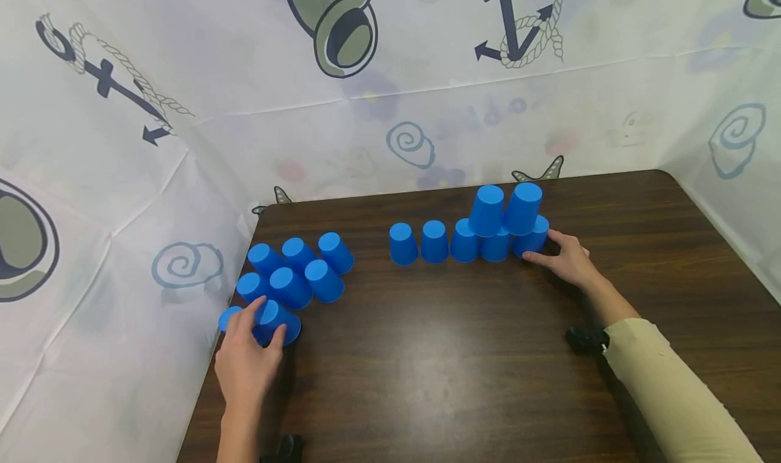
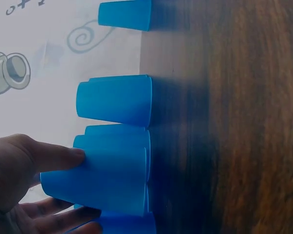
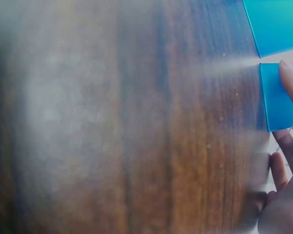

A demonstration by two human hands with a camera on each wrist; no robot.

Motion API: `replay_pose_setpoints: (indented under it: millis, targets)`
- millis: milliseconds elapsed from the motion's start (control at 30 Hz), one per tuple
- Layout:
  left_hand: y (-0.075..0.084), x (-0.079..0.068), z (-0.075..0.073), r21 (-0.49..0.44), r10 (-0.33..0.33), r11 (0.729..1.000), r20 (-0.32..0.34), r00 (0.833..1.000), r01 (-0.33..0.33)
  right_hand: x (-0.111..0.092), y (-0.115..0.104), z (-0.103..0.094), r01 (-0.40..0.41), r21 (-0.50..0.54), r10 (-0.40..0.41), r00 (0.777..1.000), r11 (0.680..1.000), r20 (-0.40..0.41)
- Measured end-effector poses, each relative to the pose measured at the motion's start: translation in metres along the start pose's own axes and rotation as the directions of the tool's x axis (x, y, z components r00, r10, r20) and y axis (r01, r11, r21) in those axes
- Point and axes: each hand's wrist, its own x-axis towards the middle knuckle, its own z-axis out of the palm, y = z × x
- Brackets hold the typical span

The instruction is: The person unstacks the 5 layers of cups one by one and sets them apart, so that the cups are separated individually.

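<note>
At the near end of a left-hand group, my left hand (image 1: pixel 247 358) holds an upside-down blue cup (image 1: pixel 281 322) between thumb and fingers. In the left wrist view the thumb (image 2: pixel 63 157) lies along that cup (image 2: pixel 102 183), with fingers on its other side. My right hand (image 1: pixel 570 263) grips the blue cup (image 1: pixel 529 241) at the right end of a row, thumb in front and fingers behind. The right wrist view catches the same cup (image 3: pixel 278 100) at its edge. Two upside-down cups, a left one (image 1: pixel 487 210) and a right one (image 1: pixel 523 209), stand on the row's right part.
Other upside-down blue cups continue the row leftward to an end cup (image 1: pixel 403 245). Several more, including a back cup (image 1: pixel 336 252), stand in the left group near the left edge of the dark wooden table (image 1: pixel 427 368). A patterned white cloth (image 1: pixel 342 137) rises behind.
</note>
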Motion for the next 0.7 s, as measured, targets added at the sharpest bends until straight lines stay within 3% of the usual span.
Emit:
replay_pose_setpoints:
  millis: [467, 700]
  targets:
    - [-0.0022, -0.0002, 0.0092, -0.026, -0.025, 0.999, 0.02, 0.999, 0.026, 0.0006, -0.0003, 0.0004, -0.002, 0.003, 0.002, 1.0, 1.0, -0.005]
    - [-0.0008, -0.0017, 0.0101, -0.031, -0.019, 0.999, -0.012, 1.0, 0.019, 0.0015, 0.0013, 0.0004, -0.019, 0.001, 0.019, 1.0, 1.0, 0.004]
